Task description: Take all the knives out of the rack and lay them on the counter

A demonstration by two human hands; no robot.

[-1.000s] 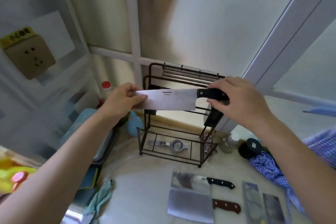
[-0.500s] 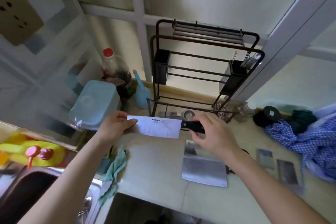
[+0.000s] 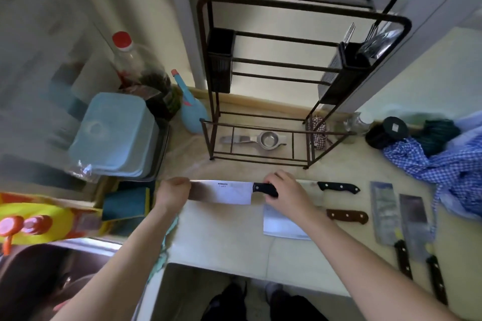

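I hold a broad cleaver [image 3: 224, 192] level just over the pale counter [image 3: 221, 237], in front of the dark wire rack [image 3: 300, 18]. My right hand [image 3: 287, 194] grips its black handle. My left hand [image 3: 173, 190] pinches the blade's far end. To the right, several knives lie flat: a black-handled knife [image 3: 337, 187], a brown-handled cleaver [image 3: 347, 216] partly under my right arm, and two cleavers [image 3: 383, 212] [image 3: 414, 224] with handles pointing toward me. No knife shows in the rack's top slots.
A small metal strainer [image 3: 266, 139] lies on the rack's base. A blue lidded tub [image 3: 114, 135], a red-capped bottle [image 3: 138, 65] and a blue spray bottle [image 3: 191, 109] stand at left. A checked cloth [image 3: 443, 164] lies at right. The sink [image 3: 39, 276] is at lower left.
Both hands carried the cleaver from rack height down toward the counter's front, and my view tilted downward. The grip on handle and blade end has not changed.
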